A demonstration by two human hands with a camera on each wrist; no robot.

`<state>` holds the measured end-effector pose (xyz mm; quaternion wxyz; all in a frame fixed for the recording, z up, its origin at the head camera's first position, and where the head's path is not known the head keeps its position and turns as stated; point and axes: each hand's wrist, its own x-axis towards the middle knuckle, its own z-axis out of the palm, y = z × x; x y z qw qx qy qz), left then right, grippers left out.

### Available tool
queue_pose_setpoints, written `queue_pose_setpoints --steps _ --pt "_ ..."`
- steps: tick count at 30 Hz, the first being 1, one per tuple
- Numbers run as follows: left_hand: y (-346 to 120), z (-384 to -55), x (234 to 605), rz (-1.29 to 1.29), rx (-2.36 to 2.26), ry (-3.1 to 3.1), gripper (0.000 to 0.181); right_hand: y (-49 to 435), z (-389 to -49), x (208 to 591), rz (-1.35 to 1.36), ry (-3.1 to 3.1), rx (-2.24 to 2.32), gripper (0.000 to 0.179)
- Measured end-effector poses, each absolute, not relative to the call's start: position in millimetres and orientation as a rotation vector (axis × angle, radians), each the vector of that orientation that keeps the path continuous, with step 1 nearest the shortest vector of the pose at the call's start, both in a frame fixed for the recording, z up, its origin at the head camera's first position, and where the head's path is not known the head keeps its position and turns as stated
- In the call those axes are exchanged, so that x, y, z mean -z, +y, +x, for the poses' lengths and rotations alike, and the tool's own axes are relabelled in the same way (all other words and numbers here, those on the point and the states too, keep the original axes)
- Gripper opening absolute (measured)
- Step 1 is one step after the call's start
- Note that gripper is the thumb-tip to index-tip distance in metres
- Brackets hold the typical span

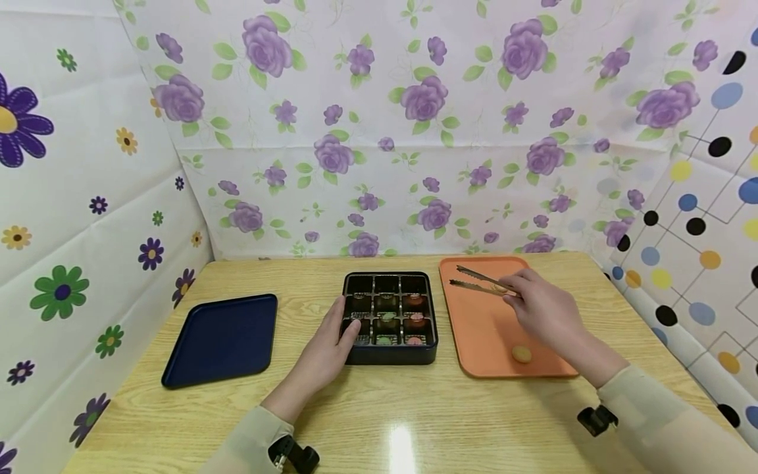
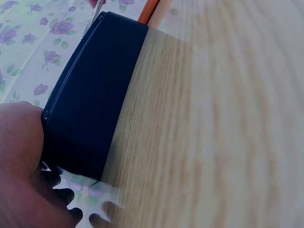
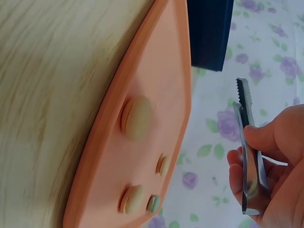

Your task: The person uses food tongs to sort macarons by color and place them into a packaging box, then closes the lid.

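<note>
My left hand (image 1: 322,345) rests against the left side of a dark box (image 1: 391,356), fingers along its outer wall and thumb over the front left corner. Inside are dark divided compartments; several hold macarons, among them a green macaron (image 1: 385,341) and a pink macaron (image 1: 414,340). In my right hand (image 1: 547,309) I grip metal tongs (image 3: 251,171) over the orange tray (image 1: 485,329). The toothed tips stand apart with nothing between them, pointing left toward the box. A tan macaron (image 1: 522,354) lies near the tray's front edge. The right wrist view shows several macarons, including a greenish macaron (image 3: 153,203).
A flat dark blue tray (image 1: 227,339) lies at the left of the wooden table (image 1: 367,415). The box stands between the two trays, close beside the orange one. Flower-patterned cloth (image 1: 379,131) hangs behind the table, and dotted cloth (image 1: 699,263) borders the right.
</note>
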<state>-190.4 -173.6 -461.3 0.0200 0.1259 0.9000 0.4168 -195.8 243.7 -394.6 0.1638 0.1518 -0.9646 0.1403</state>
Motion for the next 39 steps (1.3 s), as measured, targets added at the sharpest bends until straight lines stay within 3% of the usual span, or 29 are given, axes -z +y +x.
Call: queue_pose_setpoints --steps 39 --pt "-174 -192 462 0.399 -1.289 2.787 0.078 321 -217 420 0.132 -2.842 -0.424 0.037"
